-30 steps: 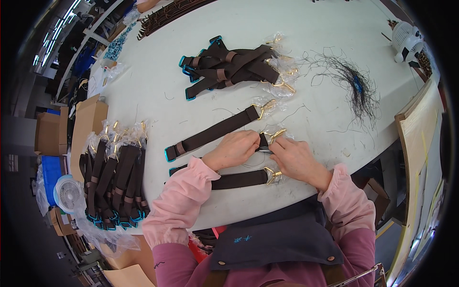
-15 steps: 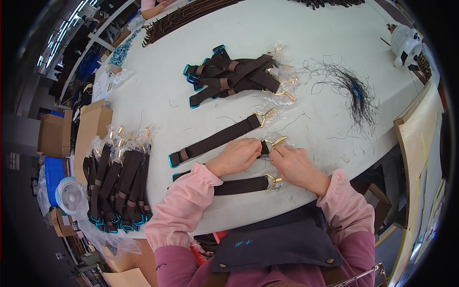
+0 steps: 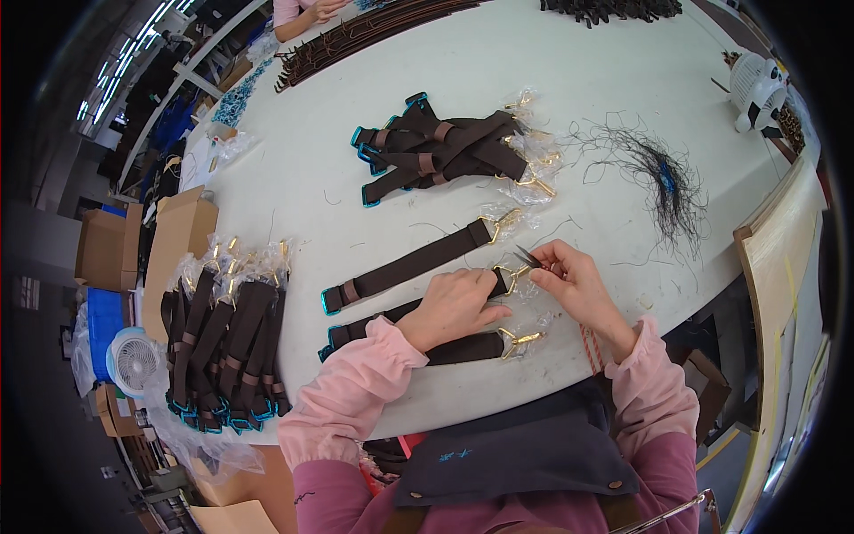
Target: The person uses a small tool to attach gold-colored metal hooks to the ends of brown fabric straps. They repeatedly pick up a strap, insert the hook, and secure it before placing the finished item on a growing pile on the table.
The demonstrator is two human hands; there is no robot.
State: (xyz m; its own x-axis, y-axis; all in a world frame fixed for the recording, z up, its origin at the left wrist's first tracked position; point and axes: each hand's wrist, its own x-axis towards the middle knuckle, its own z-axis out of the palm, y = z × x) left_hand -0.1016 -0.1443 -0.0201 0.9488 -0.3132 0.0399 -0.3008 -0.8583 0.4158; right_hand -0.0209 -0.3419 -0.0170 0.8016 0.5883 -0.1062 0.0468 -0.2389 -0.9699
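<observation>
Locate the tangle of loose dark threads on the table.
In the head view, the thread tangle lies on the white table at upper right, beyond the right hand, right of the strap pile.

- Brown webbing strap (image 3: 391,318) w/ teal end & gold clasp is lying flat, diagonal, near table's front edge; left hand (image 3: 454,307) is pressing down on its clasp end.
- Small snips (image 3: 527,257), dark blades, are being pinched in right hand (image 3: 578,285), tips pointing up-left, just above the gold clasp (image 3: 511,278).
</observation>
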